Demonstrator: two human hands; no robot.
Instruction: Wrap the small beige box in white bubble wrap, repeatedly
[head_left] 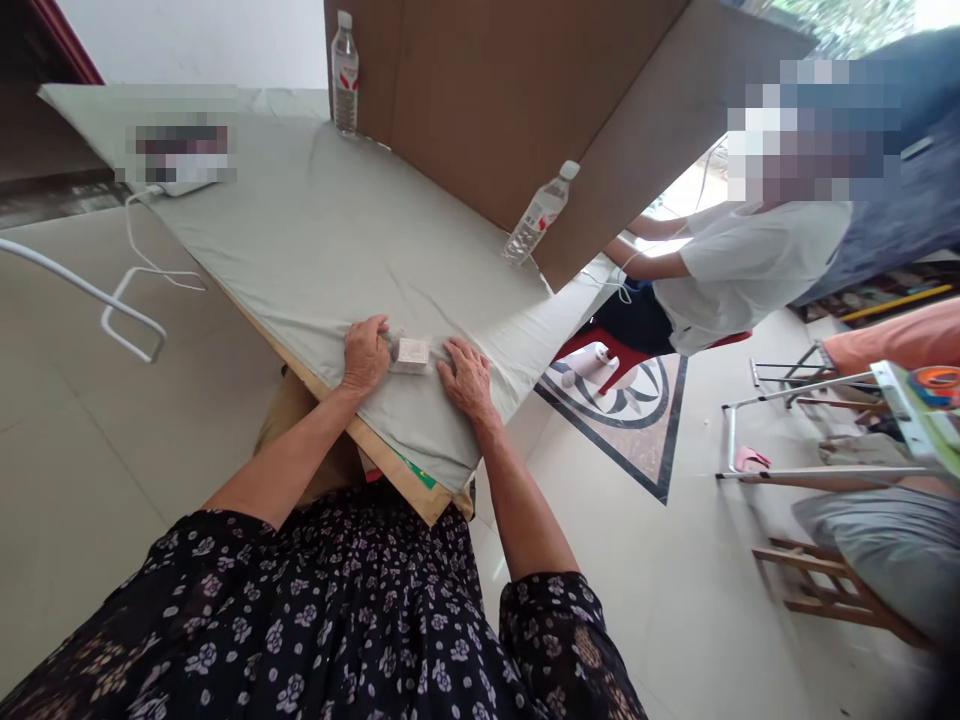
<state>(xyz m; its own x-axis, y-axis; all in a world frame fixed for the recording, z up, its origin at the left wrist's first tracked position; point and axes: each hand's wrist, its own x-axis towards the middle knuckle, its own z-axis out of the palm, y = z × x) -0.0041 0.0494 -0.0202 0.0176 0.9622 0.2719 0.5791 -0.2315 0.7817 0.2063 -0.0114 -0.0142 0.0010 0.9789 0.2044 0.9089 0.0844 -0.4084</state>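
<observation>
A small pale box [412, 355], with what looks like clear wrap at its left end, lies on a light grey-green cloth [300, 230] spread over the table. My left hand [367, 355] rests on the cloth just left of the box, its fingers loosely bent and holding nothing that I can see. To the right of the box, my right hand [466, 376] lies palm down with fingers apart, and a narrow gap separates it from the box.
Two water bottles [346, 80] [538, 215] stand against a brown cardboard screen [495, 90]. A white cable [135, 220] hangs by a blurred-out device at the left. Beyond the screen sits a person in a white shirt [757, 260]; another seated person shows at right.
</observation>
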